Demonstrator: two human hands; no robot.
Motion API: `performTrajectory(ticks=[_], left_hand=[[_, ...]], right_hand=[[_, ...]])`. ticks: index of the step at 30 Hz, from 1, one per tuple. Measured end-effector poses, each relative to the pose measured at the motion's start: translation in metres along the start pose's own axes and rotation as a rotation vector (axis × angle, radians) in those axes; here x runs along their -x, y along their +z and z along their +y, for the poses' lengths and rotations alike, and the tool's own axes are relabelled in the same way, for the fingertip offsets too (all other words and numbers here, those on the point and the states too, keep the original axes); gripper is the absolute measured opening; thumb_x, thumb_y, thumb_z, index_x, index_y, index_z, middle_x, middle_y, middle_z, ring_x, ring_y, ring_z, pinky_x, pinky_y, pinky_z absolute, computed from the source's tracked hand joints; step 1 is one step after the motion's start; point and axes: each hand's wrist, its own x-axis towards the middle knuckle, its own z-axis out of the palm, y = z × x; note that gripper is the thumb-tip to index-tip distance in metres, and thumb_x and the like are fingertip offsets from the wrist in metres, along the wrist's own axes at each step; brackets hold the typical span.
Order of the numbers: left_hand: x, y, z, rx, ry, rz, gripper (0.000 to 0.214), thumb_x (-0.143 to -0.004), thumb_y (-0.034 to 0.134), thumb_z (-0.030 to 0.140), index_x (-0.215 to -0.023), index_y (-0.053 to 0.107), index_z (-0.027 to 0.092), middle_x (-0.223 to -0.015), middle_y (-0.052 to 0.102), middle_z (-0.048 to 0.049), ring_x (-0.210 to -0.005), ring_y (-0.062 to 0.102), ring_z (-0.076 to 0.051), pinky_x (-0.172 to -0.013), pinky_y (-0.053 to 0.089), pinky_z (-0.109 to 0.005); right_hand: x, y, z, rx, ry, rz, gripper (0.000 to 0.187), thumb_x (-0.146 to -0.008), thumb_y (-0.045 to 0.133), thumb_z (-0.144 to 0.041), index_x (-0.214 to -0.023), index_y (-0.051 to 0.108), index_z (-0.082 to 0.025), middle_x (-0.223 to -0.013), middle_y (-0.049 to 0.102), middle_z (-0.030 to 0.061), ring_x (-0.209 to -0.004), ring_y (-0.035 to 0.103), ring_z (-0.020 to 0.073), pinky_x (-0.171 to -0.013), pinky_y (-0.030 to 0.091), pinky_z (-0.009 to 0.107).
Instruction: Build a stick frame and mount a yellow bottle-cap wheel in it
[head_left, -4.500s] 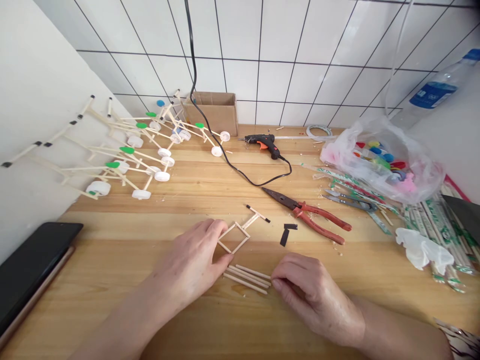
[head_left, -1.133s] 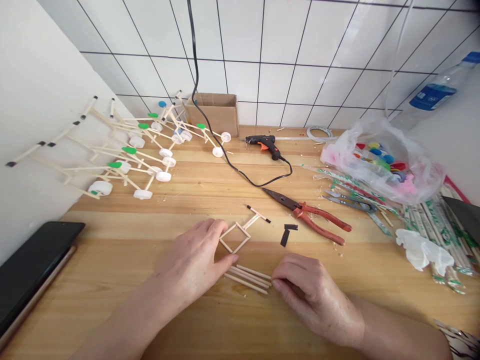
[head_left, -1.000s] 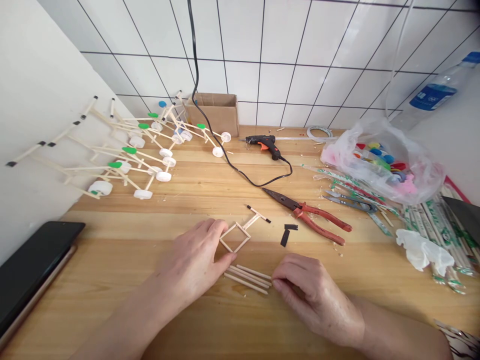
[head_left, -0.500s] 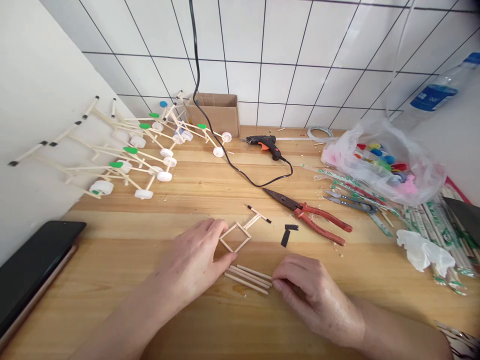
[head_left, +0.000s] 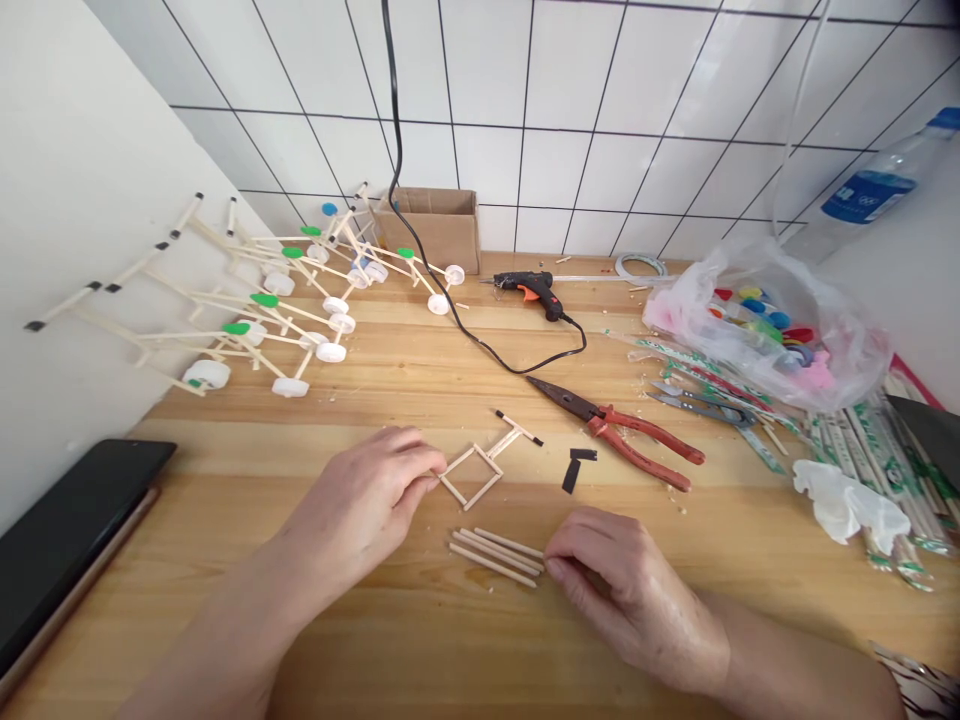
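Note:
A small square frame of wooden sticks (head_left: pixel 472 472) with a black-tipped stem lies flat on the wooden table (head_left: pixel 420 650). My left hand (head_left: pixel 358 505) rests beside it, fingers curled, fingertips touching the frame's left corner. Several loose cut sticks (head_left: pixel 495 553) lie side by side in front of the frame. My right hand (head_left: pixel 626 590) lies on the table with fingers curled, pinching the right ends of those sticks. Two black tape scraps (head_left: pixel 574 468) sit to the right of the frame.
Red-handled pliers (head_left: pixel 622 433), a black glue gun (head_left: pixel 529 287) with cord, scissors (head_left: pixel 701 403), packs of chopsticks (head_left: pixel 862 435), a bag of coloured caps (head_left: pixel 765 320). Finished stick-and-cap models (head_left: pixel 277 300) stand at left, a cardboard box (head_left: pixel 435 225) behind, a dark phone (head_left: pixel 67 530) front left.
My left hand has slid left off the square frame; its thumb no longer reaches the loose sticks and only its fingertips touch the frame's corner. My right hand has stayed put.

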Motion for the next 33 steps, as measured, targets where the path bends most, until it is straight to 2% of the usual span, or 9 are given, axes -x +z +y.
performTrajectory(ticks=[11, 20, 27, 33], left_hand=[[-0.002, 0.000, 0.001, -0.055, 0.000, -0.017, 0.025, -0.089, 0.041, 0.015, -0.080, 0.065, 0.018, -0.083, 0.063, -0.0043, -0.081, 0.058, -0.021, -0.070, 0.044, -0.032], [0.000, 0.009, 0.000, -0.018, 0.153, 0.003, 0.027, -0.087, 0.043, 0.008, -0.079, 0.067, 0.017, -0.080, 0.061, -0.0046, -0.078, 0.057, -0.019, -0.067, 0.043, -0.029], [-0.002, 0.009, 0.002, -0.040, 0.174, -0.069, 0.030, -0.086, 0.042, 0.004, -0.081, 0.069, 0.017, -0.079, 0.059, -0.0053, -0.079, 0.055, -0.020, -0.069, 0.043, -0.030], [-0.003, 0.007, 0.005, -0.066, 0.150, -0.122, 0.029, -0.090, 0.042, 0.009, -0.076, 0.067, 0.016, -0.079, 0.059, -0.0058, -0.079, 0.054, -0.021, -0.070, 0.043, -0.032]], right_hand=[[0.001, 0.000, -0.001, -0.009, 0.002, -0.002, 0.019, -0.089, 0.042, -0.012, -0.078, 0.056, -0.016, -0.067, 0.057, 0.0028, -0.061, 0.050, 0.0131, -0.056, 0.036, 0.024], [0.000, 0.000, 0.000, -0.008, 0.005, -0.004, 0.019, -0.089, 0.043, -0.012, -0.077, 0.057, -0.016, -0.067, 0.057, 0.0028, -0.061, 0.049, 0.0128, -0.056, 0.036, 0.023], [0.000, 0.001, 0.001, -0.010, 0.004, 0.002, 0.019, -0.089, 0.042, -0.012, -0.077, 0.057, -0.016, -0.066, 0.057, 0.0029, -0.061, 0.050, 0.0129, -0.056, 0.036, 0.023], [0.000, 0.002, 0.002, -0.009, 0.007, 0.000, 0.019, -0.090, 0.043, -0.013, -0.077, 0.056, -0.017, -0.067, 0.057, 0.0028, -0.062, 0.050, 0.0132, -0.057, 0.036, 0.024]])
